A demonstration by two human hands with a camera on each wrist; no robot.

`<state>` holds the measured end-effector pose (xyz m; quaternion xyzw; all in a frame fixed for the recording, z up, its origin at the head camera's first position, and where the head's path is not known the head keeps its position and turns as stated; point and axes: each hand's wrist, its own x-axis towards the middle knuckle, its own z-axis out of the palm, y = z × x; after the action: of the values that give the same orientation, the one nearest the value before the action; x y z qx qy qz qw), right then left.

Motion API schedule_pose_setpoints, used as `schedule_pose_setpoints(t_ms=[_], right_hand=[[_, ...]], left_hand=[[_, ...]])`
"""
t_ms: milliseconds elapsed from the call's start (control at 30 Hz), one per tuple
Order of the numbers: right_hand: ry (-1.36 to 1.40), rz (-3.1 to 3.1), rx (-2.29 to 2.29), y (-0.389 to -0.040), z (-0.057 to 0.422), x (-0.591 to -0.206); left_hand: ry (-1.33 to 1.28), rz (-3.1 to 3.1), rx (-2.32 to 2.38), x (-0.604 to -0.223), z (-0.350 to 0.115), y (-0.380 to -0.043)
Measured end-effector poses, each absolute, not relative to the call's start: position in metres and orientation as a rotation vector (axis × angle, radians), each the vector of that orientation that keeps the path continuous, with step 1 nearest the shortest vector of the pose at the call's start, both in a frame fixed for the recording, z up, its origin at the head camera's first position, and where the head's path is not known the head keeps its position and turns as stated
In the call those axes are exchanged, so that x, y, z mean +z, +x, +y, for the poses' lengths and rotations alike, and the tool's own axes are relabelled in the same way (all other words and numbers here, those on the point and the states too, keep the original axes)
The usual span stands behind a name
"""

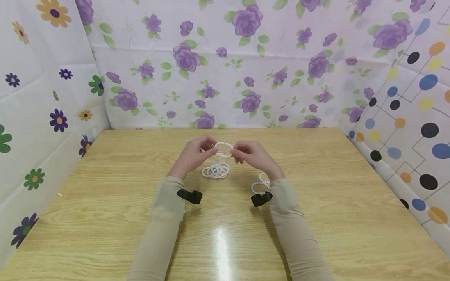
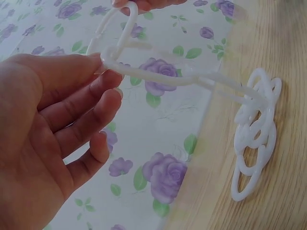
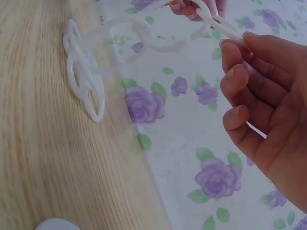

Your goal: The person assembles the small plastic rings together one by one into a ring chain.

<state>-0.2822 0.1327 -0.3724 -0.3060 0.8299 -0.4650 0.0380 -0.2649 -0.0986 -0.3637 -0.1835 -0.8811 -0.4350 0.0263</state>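
Note:
My left hand (image 1: 193,155) pinches one side of a white plastic chain link (image 1: 224,143) between thumb and fingertips, raised over the table. The opposite side of that link is pinched by my right hand (image 1: 255,157). In the left wrist view, more joined links (image 2: 158,76) hang from the held end and slope down to the table. There they run into a heap of white chain (image 2: 269,139), which lies just below my hands in the head view. The right wrist view shows the remaining fingers of the right hand (image 3: 273,91) curled loosely.
Separate white links (image 1: 252,189) lie on the wooden table (image 1: 218,210) by the right wrist, partly covered by the sleeve and a black wrist camera (image 1: 261,199). A small pale scrap (image 1: 60,194) sits near the left edge. Patterned cloth (image 1: 225,89) stands behind and at both sides.

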Motion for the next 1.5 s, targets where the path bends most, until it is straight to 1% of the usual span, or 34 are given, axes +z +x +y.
schedule_pose_setpoints(t_ms=[267,533,600,700,833,1100,1333,1500], right_hand=[[-0.988,2.534,-1.275,-0.287,0.15,-0.375],[-0.892,2.592,-0.965,-0.292,0.184,-0.384],[-0.852,2.627,-0.861,-0.291,0.191,-0.387],[-0.718,2.632,-0.767,-0.29,0.2,-0.389],[-0.575,2.578,-0.761,-0.288,0.207,-0.395],[-0.666,2.596,-0.749,-0.292,0.209,-0.402],[-0.62,2.611,-0.747,-0.292,0.211,-0.403],[-0.651,2.635,-0.714,-0.292,0.21,-0.403]], left_hand=[[-0.553,-2.67,-1.357,-0.364,-0.1,-0.265],[-0.553,-2.66,-1.369,-0.368,-0.101,-0.268],[-0.553,-2.665,-1.358,-0.369,-0.101,-0.268],[-0.561,-2.665,-1.347,-0.371,-0.101,-0.269],[-0.573,-2.669,-1.344,-0.372,-0.101,-0.269],[-0.584,-2.686,-1.341,-0.372,-0.1,-0.268],[-0.604,-2.693,-1.336,-0.371,-0.099,-0.267],[-0.613,-2.7,-1.33,-0.371,-0.099,-0.267]])
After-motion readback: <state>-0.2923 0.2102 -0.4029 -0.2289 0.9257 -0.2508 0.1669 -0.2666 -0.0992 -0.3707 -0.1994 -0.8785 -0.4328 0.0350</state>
